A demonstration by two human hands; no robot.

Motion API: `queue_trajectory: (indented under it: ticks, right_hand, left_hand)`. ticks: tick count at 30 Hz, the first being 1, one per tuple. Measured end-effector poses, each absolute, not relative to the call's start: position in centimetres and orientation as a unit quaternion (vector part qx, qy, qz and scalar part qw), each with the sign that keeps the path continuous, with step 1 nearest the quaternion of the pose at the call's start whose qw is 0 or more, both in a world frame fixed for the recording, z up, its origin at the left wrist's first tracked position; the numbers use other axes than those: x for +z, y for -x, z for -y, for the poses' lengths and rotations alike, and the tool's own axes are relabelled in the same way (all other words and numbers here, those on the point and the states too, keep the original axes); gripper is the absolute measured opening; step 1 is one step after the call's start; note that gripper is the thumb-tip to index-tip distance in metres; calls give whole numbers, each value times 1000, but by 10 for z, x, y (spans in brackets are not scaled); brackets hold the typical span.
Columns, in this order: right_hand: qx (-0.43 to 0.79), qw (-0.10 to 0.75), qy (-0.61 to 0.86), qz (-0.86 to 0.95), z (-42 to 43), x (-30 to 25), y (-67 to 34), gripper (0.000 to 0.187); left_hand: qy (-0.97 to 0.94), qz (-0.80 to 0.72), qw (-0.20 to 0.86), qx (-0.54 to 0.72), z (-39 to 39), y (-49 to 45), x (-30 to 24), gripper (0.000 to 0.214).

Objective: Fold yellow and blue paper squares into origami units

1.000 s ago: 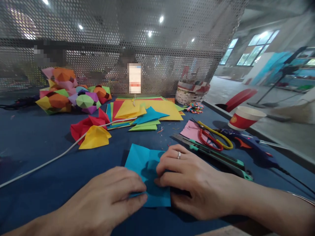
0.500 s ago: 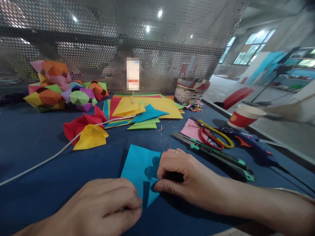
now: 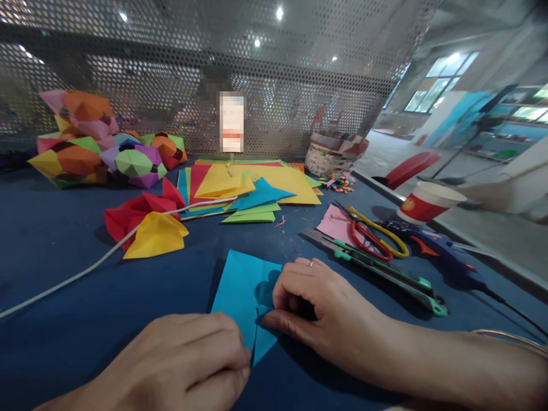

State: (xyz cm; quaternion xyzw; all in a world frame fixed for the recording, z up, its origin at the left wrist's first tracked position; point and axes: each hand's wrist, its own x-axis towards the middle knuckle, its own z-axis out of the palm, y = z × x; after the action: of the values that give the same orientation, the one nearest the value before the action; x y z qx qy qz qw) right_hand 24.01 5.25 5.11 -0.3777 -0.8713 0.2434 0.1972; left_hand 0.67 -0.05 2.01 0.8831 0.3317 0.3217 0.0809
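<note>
A sheet of blue paper [image 3: 240,282] lies on the dark blue tabletop between my hands, with a crease down its middle and its near right corner folded inward. My left hand [image 3: 201,354] is closed, thumb and fingers pinching the paper's near left edge. With fingers curled, my right hand [image 3: 312,302] grips the right side, its thumb pressing on the folded flap. The fingertips of both hands partly cover the paper. Beyond the sheet sit a yellow folded paper piece [image 3: 156,235] and red folded paper pieces [image 3: 128,214].
Stacked coloured paper [image 3: 295,185] lies farther back, crossed by a white cable [image 3: 103,264]. To the right are a utility knife [image 3: 385,277], scissors [image 3: 377,245], a glue gun [image 3: 454,260] and a paper cup [image 3: 428,202]. Paper balls [image 3: 137,165] and a basket [image 3: 336,153] stand behind.
The folded flap at the near right now lies flatter against the blue paper, with my right thumb moved slightly left over it. My left hand keeps its pinch. The view has shifted slightly.
</note>
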Motion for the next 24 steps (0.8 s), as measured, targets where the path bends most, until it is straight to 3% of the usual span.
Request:
queue_trajectory:
  ticks: [9,13,16,21,24]
  right_hand:
    - [238,193,368,878,-55,50,-240,25]
    - [235,196,365,879,-55,49,-241,22]
    - [233,193,369,879,-55,49,-241,20]
    - [230,185,373,879,-53,52,-240,19]
    - [219,184,379,880,-49,54,-240,25]
  left_hand:
    - [-922,-281,-22,265,-4,-3,35,30]
    - [-909,-324,43,258,-6,-11,29,21]
    - [-878,-384,114,260,-8,-18,25,32]
    - [-908,-331,111,230,-12,-12,17,11]
    - [-893,-358,152,226,-12,-6,13,11]
